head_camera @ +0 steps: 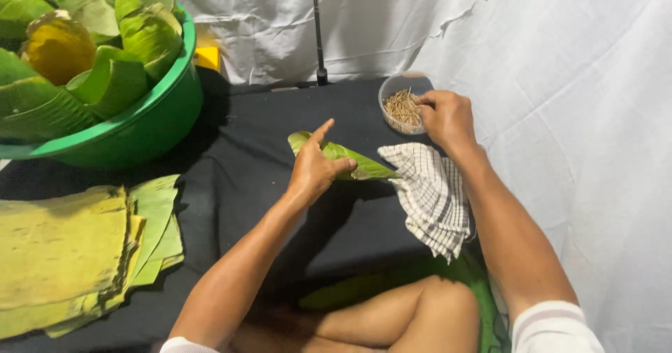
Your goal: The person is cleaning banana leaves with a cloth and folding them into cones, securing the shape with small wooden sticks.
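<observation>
Head view: a person sits at a dark cloth-covered surface point(259, 150), knees showing at the bottom edge.
Left hand point(316, 167): curled around a folded leaf parcel point(350, 162), gripping it, with the forefinger sticking straight up and free of the leaf.
Leaf parcel: green, cone-like, lying across the dark cloth near the middle; its wide end sits under the left palm and thumb, and its pointed end pokes out to the right past the fingers, toward the checked cloth.
Right hand point(444, 118): reaching into a small clear tub point(402, 104) of thin brown sticks point(400, 108); the fingertips are pinched together among the sticks, though whether they grip one I cannot tell.
Clear tub: at the far edge of the dark cloth, well apart from the parcel, just beyond the checked cloth.
Checked cloth point(430, 195): white with dark lines, draped beside the right forearm, its corner touching the parcel's tip.
Green basin point(150, 118): upper left, piled with rolled leaves.
Leaf stack point(70, 251): flat yellow-green sheets at the left.
Backdrop: white sheeting point(560, 115) behind and to the right.
</observation>
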